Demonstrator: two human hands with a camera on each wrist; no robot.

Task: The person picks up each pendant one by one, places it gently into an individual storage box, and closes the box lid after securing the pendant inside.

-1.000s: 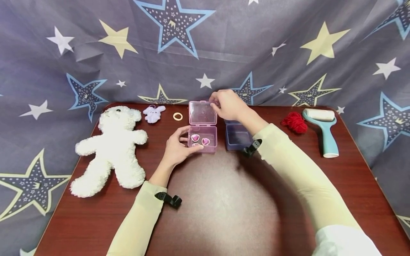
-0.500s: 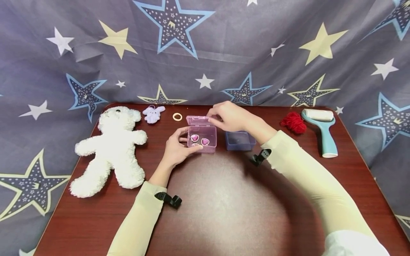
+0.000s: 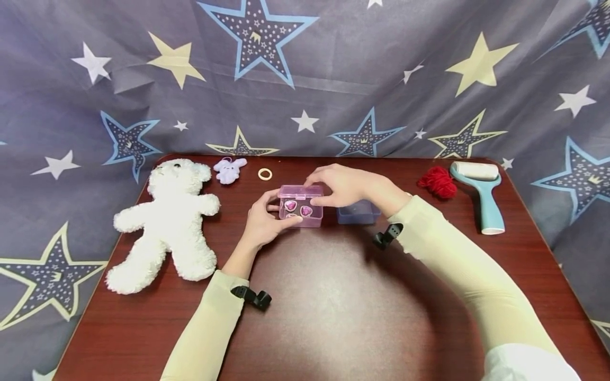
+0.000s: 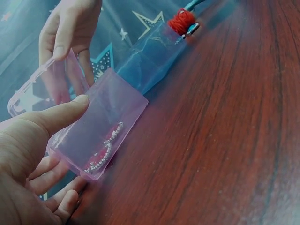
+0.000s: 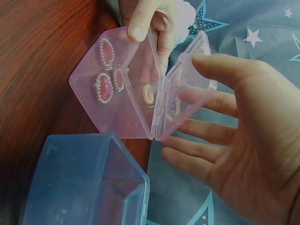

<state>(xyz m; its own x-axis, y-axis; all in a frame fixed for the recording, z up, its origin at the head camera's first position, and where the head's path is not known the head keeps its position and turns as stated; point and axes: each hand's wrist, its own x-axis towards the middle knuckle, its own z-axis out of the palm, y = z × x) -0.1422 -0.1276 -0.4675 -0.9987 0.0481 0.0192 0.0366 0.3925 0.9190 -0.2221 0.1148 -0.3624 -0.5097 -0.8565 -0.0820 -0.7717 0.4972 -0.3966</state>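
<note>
A small translucent pink plastic box (image 3: 312,223) stands on the table with its hinged lid (image 3: 297,191) tilted partway down. Pink heart-shaped gems with beaded silver edges (image 5: 104,88) lie inside it. My left hand (image 3: 262,222) grips the box at its left side, the thumb lying over the front rim and the fingers behind. At the lid's right edge, my right hand (image 3: 344,186) pinches it, thumb on one face and fingers on the other, as the right wrist view shows. Close on the right sits an uncovered blue plastic box (image 3: 358,215), partly hidden by that hand.
On the left lie a white plush bear (image 3: 169,222), a small lilac plush toy (image 3: 230,171) and a pale ring (image 3: 265,174). Red yarn (image 3: 437,182) and a blue-handled lint roller (image 3: 491,209) are at the right. A starry cloth (image 3: 305,69) hangs behind the table.
The pink lid has swung from upright down toward the box, with my right hand moving down and forward along with it. My left hand keeps its hold on the box.
</note>
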